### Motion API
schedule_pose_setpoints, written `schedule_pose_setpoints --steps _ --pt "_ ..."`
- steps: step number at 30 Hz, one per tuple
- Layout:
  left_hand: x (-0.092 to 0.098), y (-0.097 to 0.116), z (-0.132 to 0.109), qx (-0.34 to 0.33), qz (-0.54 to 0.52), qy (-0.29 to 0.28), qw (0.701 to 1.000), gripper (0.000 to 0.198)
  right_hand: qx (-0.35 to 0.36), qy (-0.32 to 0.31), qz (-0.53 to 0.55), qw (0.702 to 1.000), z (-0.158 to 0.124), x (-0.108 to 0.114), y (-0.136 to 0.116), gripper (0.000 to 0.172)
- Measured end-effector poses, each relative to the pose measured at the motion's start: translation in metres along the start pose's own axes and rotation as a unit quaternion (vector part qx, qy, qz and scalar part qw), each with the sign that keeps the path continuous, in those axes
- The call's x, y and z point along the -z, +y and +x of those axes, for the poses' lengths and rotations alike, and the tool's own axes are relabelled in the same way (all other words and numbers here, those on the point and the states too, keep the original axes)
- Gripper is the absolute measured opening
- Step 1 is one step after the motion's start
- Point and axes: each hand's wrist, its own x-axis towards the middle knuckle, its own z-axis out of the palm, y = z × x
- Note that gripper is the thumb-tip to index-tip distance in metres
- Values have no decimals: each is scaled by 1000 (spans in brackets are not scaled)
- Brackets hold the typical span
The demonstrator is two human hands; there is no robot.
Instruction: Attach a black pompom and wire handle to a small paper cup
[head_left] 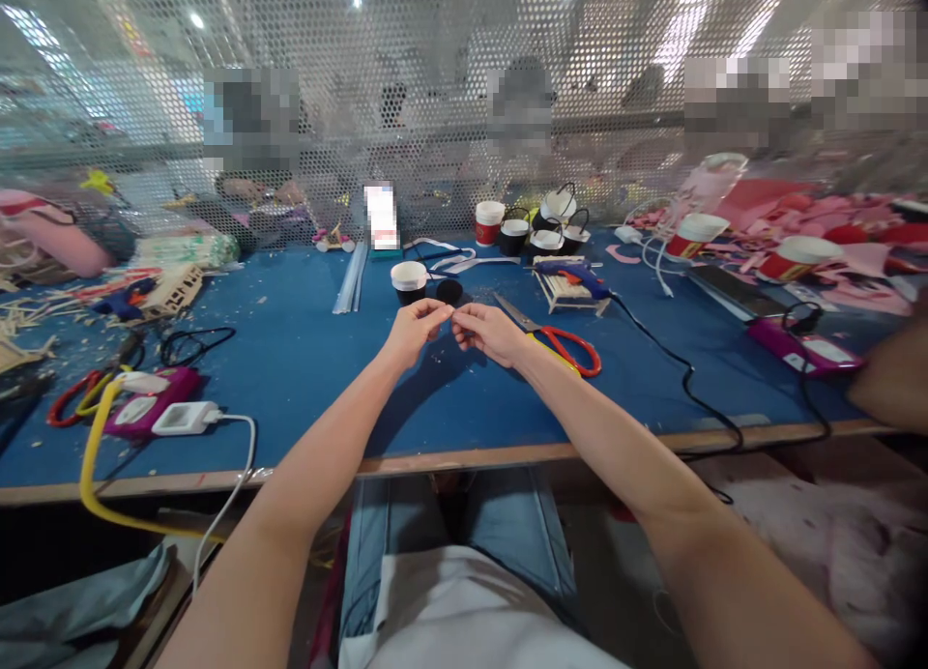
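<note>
Over the middle of the blue table, my left hand and my right hand meet at the fingertips. Each is closed in a pinch, and whatever lies between the fingers is too small to make out. Just behind the fingertips is a small black disc. A paper cup, white above and black below, stands behind my left hand, its lower part partly hidden. Scissors with red and yellow handles lie beside my right hand, the blades pointing away and to the left.
A glue gun rests on a small wooden rack, its cord trailing right. Black-and-white cups with handles stand behind. Clear glue sticks lie left of centre. Purple power strips sit at both sides. Another person's arm reaches in at right.
</note>
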Motion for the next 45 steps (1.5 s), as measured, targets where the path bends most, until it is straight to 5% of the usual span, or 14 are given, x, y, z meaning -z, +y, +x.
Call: schedule_pose_setpoints --steps 8,15,23,37,41,43,45 --pt "9 2 2 -27 56 -30 998 29 10 -16 -85 996 0 -1 2 25" --pt "6 3 0 -80 170 25 982 25 21 -20 -195 980 0 2 1 20" --pt "20 8 10 -87 33 143 985 21 -28 -29 -326 945 -2 4 6 10" --pt "16 0 9 -73 68 111 989 26 32 -37 -451 891 -7 2 5 17" --pt "14 -2 5 -79 149 75 983 27 121 78 -397 906 -2 12 -10 20" --pt "12 -3 3 -85 217 41 972 27 153 202 -324 912 6 33 -27 20" --pt "10 -3 1 -105 281 17 954 27 177 315 -308 880 15 67 -45 28"
